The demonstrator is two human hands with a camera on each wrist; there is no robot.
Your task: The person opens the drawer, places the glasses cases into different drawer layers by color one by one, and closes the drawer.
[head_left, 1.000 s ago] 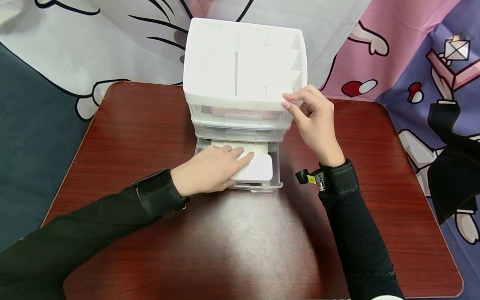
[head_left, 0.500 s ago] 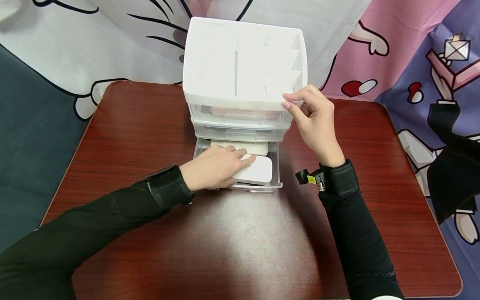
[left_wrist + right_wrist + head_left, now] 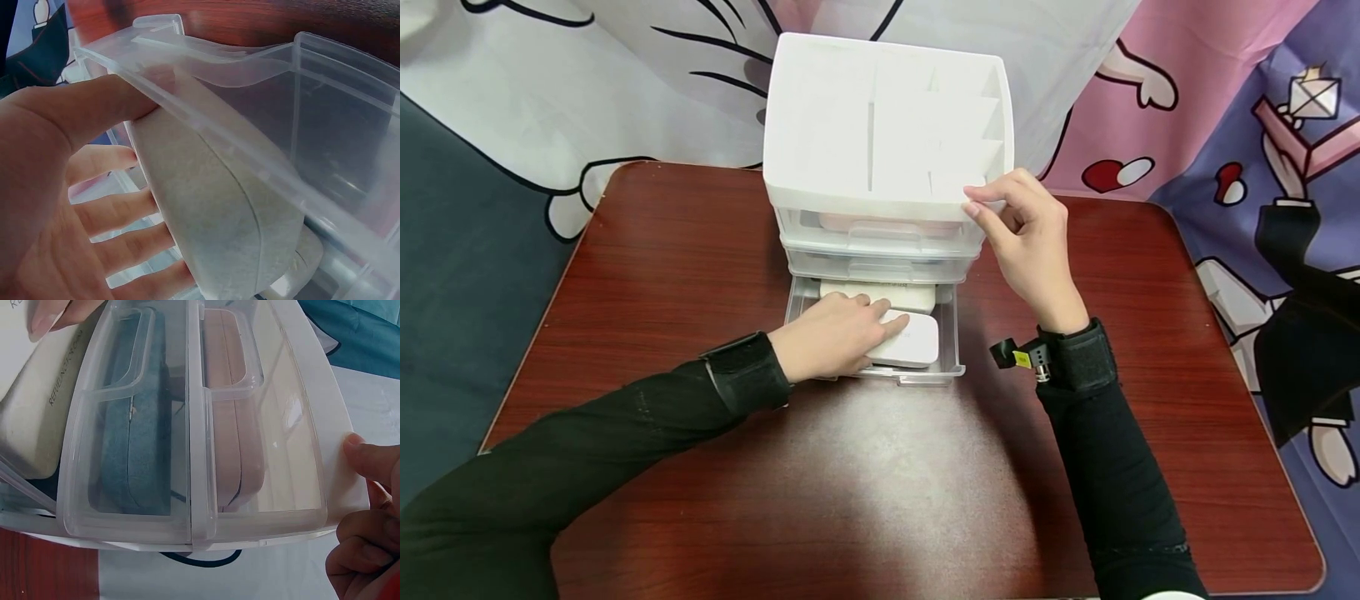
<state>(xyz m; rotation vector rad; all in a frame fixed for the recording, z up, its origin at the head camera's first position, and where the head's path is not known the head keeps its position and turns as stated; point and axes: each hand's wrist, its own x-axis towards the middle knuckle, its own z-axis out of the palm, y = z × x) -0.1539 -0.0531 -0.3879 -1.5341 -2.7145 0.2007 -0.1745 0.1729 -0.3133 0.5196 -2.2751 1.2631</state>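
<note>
A white plastic drawer unit (image 3: 820, 125) stands at the table's back, its bottom drawer (image 3: 951, 333) pulled out. In that drawer, a white rounded case (image 3: 913, 340) with a lid seam lies in front of a cream case (image 3: 917, 297) with dark lettering. My left hand (image 3: 838, 329) reaches in and grips the white case, thumb on its front side and fingers over the far edge, as the left wrist view shows. My right hand (image 3: 1030, 242) pinches the unit's front right top edge between thumb and forefinger; its other fingers are curled.
The two upper drawers are shut; through their fronts show a blue case (image 3: 147, 444) and a pink case (image 3: 240, 444). The unit's top has divided compartments. A reddish-brown table (image 3: 700, 500) lies beneath, and a printed cloth (image 3: 1150, 100) hangs behind.
My left hand has moved slightly right and deeper over the drawer. The white case tipped a little and shifted slightly left. My right hand stays in place.
</note>
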